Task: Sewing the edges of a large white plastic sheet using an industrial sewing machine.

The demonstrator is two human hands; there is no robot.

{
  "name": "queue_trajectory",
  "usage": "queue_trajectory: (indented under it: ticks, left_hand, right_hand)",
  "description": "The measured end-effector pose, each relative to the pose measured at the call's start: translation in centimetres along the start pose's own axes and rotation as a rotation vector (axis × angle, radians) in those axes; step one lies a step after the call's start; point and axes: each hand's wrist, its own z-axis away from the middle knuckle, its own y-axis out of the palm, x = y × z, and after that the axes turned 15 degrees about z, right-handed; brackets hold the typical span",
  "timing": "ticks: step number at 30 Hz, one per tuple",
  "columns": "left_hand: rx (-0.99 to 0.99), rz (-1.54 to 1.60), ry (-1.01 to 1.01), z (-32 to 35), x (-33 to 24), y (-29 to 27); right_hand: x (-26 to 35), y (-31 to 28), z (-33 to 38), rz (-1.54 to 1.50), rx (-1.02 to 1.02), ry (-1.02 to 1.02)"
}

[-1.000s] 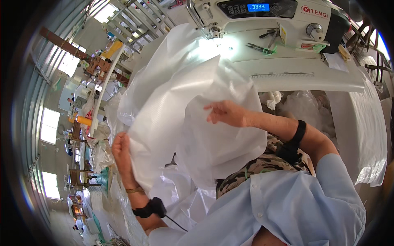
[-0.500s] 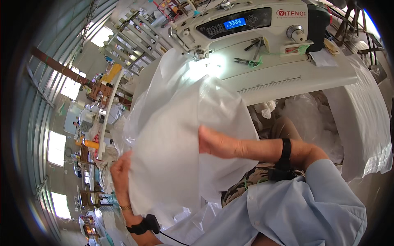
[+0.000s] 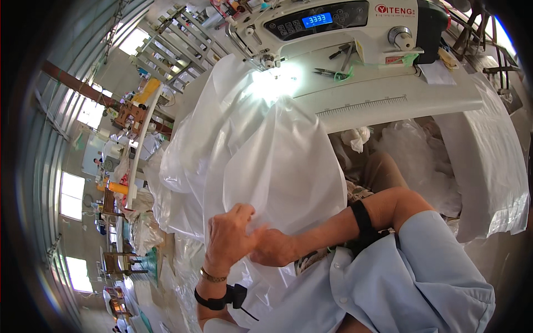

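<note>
Straight ahead of both hands, falling from the needle end of the white sewing machine (image 3: 375, 34) toward the lap: a large white sheet (image 3: 277, 166), with long folds running from the bright patch under the needle back toward the body, widening on the way and spreading leftward. At the near end of that fall, low in the view and left of the shirt front: the left hand (image 3: 229, 236) and the right hand (image 3: 275, 247), close together and overlapping from this angle, perhaps touching. Of the two, slightly nearer to the needle along the folds: the left, with bent fingers and with fingertips against the sheet. Just to its right and a little closer to the body: the right, curled inward like a loose fist. Cannot tell whether either is pinching the sheet, with the undersides hidden behind the knuckles. Reaching in from opposite sides, with forearms angled toward each other across the line of the folds. Well apart from both, up and to the right on the tabletop (image 3: 383, 89): a slim dark tool (image 3: 327, 72); below the front edge, crumpled clear plastic (image 3: 413, 158).
</note>
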Motion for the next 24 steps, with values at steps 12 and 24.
queue_trajectory:
  ticks: [12, 24]
  left_hand:
    - [-0.164, -0.414, -0.041, 0.9, 5.7, -6.7]
    - [-0.463, -0.955, 0.120, -4.0, 1.5, -13.9]
  right_hand:
    - [-10.7, -15.6, -8.9, -0.137, -0.835, 0.266]
    - [-9.8, -14.1, -9.8, -0.841, -0.316, 0.396]
